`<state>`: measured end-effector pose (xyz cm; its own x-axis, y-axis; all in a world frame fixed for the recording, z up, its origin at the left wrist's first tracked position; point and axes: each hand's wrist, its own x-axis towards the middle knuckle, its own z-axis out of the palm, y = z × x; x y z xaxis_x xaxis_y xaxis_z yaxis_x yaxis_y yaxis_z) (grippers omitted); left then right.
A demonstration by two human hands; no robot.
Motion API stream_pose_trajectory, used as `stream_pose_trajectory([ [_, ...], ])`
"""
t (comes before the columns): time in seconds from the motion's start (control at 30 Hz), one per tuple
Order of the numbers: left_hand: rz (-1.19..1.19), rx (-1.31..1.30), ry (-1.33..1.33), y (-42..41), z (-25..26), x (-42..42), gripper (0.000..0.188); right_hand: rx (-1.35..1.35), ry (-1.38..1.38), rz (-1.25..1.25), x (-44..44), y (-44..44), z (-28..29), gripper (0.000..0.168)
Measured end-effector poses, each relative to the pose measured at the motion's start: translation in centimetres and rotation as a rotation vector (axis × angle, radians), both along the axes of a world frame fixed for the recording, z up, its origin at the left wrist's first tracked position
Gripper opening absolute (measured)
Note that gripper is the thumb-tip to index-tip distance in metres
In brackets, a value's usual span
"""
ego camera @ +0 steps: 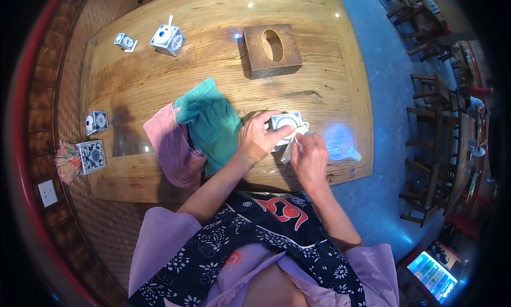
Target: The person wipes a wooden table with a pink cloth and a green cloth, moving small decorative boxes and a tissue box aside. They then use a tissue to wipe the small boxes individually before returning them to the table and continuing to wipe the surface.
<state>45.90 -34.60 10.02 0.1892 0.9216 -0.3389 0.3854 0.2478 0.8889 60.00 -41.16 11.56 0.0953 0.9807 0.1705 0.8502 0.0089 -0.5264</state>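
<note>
My left hand (257, 135) grips a small square blue-and-white porcelain jar (286, 120) above the near part of the wooden table (139, 83), its thumb lying across the jar's top face. Pinched in the fingers of my right hand (312, 157) is a crumpled white tissue or thin cloth (288, 152), held against the jar's right side. Both hands partly cover the jar, so its lower sides are hidden. Left of my left hand lie a teal towel (213, 127) and a pink towel (169, 141), bunched together on the table.
A wooden tissue box (292, 45) stands farther back. Beyond the towels are a lidded porcelain jar with a spoon (171, 43) and a small porcelain holder (125, 41). Another jar (98, 123) and a porcelain holder of wrapped sticks (94, 157) stand by the left wall.
</note>
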Motion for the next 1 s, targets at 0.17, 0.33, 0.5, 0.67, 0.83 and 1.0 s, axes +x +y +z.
stream_pose_trajectory([
  [0.17,0.044,0.017,-0.019,-0.2,-0.3,0.2,0.058,-0.058,0.103,-0.06,-2.0,-1.0,0.6,0.019],
  [0.33,-0.004,-0.032,-0.1,0.2,-1.7,-0.3,0.059,-0.236,0.528,0.033,0.9,-1.2,0.5,0.018],
  [0.5,-0.006,-0.014,-0.103,0.3,-2.4,-0.1,0.062,0.201,0.294,-0.103,2.9,0.7,0.7,0.022],
  [0.67,-0.022,-0.037,-0.138,0.5,-3.0,-0.5,0.059,0.113,0.209,0.088,2.6,2.8,-0.7,0.014],
  [0.83,-0.037,-0.066,-0.116,0.6,-1.7,-0.5,0.057,-0.011,0.13,0.181,3.6,5.0,0.0,0.011],
  [1.0,-0.014,-0.057,-0.213,0.7,-1.6,-0.4,0.052,0.0,0.038,0.484,3.9,8.1,1.2,0.015],
])
